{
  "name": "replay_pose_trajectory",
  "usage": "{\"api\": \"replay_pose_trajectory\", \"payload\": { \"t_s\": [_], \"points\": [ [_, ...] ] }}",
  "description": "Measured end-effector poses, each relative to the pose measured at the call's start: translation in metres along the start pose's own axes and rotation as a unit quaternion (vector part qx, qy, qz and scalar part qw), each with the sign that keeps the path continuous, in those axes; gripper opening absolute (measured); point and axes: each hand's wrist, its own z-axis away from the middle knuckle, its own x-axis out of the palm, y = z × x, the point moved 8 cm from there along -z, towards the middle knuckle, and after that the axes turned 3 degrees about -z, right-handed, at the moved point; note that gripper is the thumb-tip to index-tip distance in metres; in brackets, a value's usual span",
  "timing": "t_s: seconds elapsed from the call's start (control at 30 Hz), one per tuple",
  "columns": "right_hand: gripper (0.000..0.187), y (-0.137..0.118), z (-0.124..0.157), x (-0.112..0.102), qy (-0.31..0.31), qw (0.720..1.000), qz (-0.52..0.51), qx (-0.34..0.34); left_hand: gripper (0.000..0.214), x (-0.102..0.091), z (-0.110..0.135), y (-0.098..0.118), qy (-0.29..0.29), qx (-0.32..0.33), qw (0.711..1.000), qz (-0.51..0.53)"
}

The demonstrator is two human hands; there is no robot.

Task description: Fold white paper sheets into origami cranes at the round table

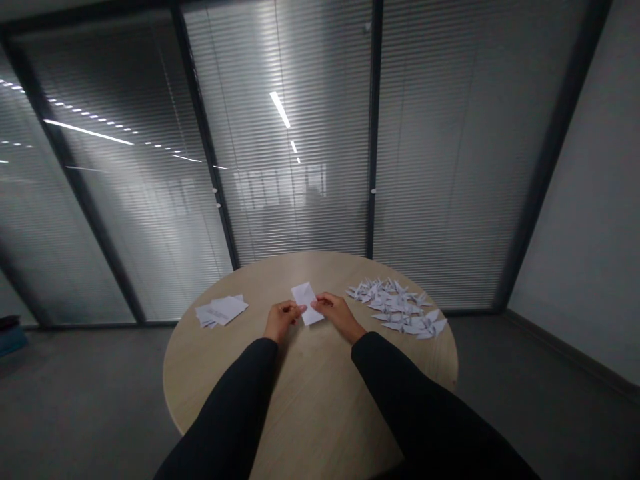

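Between my two hands a small sheet of white paper (303,293) is held just over the middle of the round table; faint lines on it look like creases. My left hand (283,319) pinches its left edge between thumb and fingers. On the opposite edge, my right hand (336,312) grips the paper the same way. To the right lies a spread heap of folded white paper cranes (400,307), several of them overlapping. A loose stack of flat white paper sheets (223,310) rests to the left, some with faint printing.
The round wooden table (310,400) stands in front of a glass partition with blinds (300,220) and dark frames. A white wall (590,220) rises at the right. On the floor at the far left is a blue object (13,340), partly cut off.
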Motion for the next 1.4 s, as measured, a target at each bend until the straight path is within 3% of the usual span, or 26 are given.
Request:
{"api": "replay_pose_trajectory", "payload": {
  "t_s": [0.13,0.3,0.53,0.73,1.17,1.4],
  "points": [
    [0.04,0.003,0.009,0.019,-0.059,0.994,-0.067,0.062,0.039,-0.004,0.004,0.01,0.042,0.032,0.999,0.0],
    [0.036,0.008,0.015,0.024,-0.065,0.989,-0.075,0.112,0.04,0.0,0.008,0.012,0.055,0.041,0.998,-0.003],
    [0.029,-0.001,0.014,0.026,-0.09,0.986,-0.091,0.11,0.041,-0.002,0.008,0.002,0.077,0.004,0.996,0.035],
    [0.032,0.001,0.016,0.034,-0.12,0.982,-0.086,0.118,0.038,-0.02,0.003,0.001,0.114,0.016,0.993,0.034],
    [0.032,0.003,0.014,0.032,-0.117,0.984,-0.07,0.116,0.035,-0.025,0.002,0.006,0.149,0.028,0.988,-0.021],
    [0.033,0.001,0.014,0.033,-0.11,0.983,-0.077,0.124,0.035,-0.026,0.001,0.003,0.156,0.01,0.988,0.003]
  ]
}}
